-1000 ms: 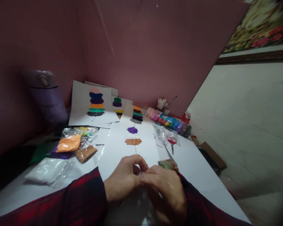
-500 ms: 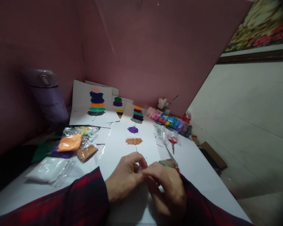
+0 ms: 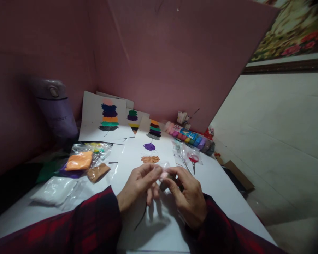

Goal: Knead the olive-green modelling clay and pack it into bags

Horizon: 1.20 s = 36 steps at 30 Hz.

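Both my hands are raised a little above the white table (image 3: 222, 190), fingertips meeting. My left hand (image 3: 139, 183) and my right hand (image 3: 187, 195) pinch a small clear plastic bag with a pink lump of clay (image 3: 163, 174) in it. Just beyond them lies a white sheet (image 3: 148, 165) with a purple patch (image 3: 149, 146) and an orange-brown patch (image 3: 150, 159) of clay on a thin stem. Dark red plaid sleeves cover both forearms.
Bags of orange, brown and white clay (image 3: 79, 160) lie at the left. Finished clay pictures (image 3: 108, 116) lean against the pink wall. A row of coloured clay tubs (image 3: 190, 137), red scissors (image 3: 193, 159) and a fork sit at the right. A purple flask (image 3: 57, 109) stands far left.
My hands have lifted off the table and moved forward, and the small bag with pink clay now shows between the fingertips.
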Tool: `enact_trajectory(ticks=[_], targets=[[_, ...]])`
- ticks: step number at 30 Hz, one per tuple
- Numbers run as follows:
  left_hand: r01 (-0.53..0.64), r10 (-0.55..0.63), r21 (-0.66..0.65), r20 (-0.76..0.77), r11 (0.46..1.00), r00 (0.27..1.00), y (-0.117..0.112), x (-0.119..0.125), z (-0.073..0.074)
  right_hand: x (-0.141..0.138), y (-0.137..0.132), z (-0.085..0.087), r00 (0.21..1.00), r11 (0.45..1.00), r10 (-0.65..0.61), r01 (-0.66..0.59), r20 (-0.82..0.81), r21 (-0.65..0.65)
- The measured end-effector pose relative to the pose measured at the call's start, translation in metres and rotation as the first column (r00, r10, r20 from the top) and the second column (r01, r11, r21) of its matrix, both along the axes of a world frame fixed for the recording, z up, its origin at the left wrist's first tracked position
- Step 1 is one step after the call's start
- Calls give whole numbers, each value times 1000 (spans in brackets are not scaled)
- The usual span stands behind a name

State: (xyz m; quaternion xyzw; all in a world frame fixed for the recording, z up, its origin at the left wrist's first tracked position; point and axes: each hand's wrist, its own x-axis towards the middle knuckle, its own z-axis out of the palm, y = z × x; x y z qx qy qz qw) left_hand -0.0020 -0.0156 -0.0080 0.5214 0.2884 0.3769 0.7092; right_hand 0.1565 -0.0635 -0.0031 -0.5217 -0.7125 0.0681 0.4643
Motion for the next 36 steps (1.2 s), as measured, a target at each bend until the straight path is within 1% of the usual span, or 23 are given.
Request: enact_trajectory(ticks=[1, 3, 6, 8, 14, 16, 19, 21, 24, 26, 28, 29, 32, 36], targets=[[-1, 2, 36, -30, 999, 1000, 1, -1, 0, 1, 0, 0, 1000, 1000, 15, -15, -25, 6], [-41, 48, 84, -76, 996, 996, 2, -2, -1, 1, 0, 1, 996, 997, 72, -71, -45, 13], [-87, 98, 127, -91, 988, 991, 5, -3, -2, 1, -1, 2, 992, 993, 118, -119, -34, -7], [-79, 93, 153, -87, 985, 992, 7, -3, -1, 1, -2, 3, 994, 994, 102, -103, -33, -26], [-85, 98, 157, -79, 984, 992, 1, -3, 7, -1, -4, 7, 998, 993, 45, -49, -36, -108], [-96, 113, 182, -86, 979, 990, -1, -2, 10, -2, -5, 8, 996, 991, 52, -60, -69, -118], [-94, 117, 208, -105, 974, 988, -3, -2, 14, -2, -6, 8, 983, 984, 99, -120, -152, -130], [-88, 114, 209, -116, 974, 987, -4, -3, 16, -2, -6, 8, 978, 982, 99, -125, -185, -139], [-77, 102, 181, -134, 980, 986, -6, -5, 18, -1, -6, 6, 980, 987, 74, -99, -185, -128], [-30, 57, 167, -160, 986, 985, -6, -5, 18, 1, -6, 5, 980, 990, 83, -102, -182, -98], [7, 34, 206, -195, 979, 980, -6, -5, 18, 2, -5, 4, 979, 992, 89, -104, -186, -74], [0, 52, 245, -209, 970, 977, -5, -5, 17, 2, -4, 4, 977, 993, 83, -98, -194, -66], [-73, 153, 351, -206, 934, 966, -4, -4, 16, 4, -3, 2, 971, 995, 63, -78, -229, -57], [-94, 172, 367, -186, 925, 967, -3, -5, 15, 4, -2, 2, 967, 995, 63, -79, -246, -56]])
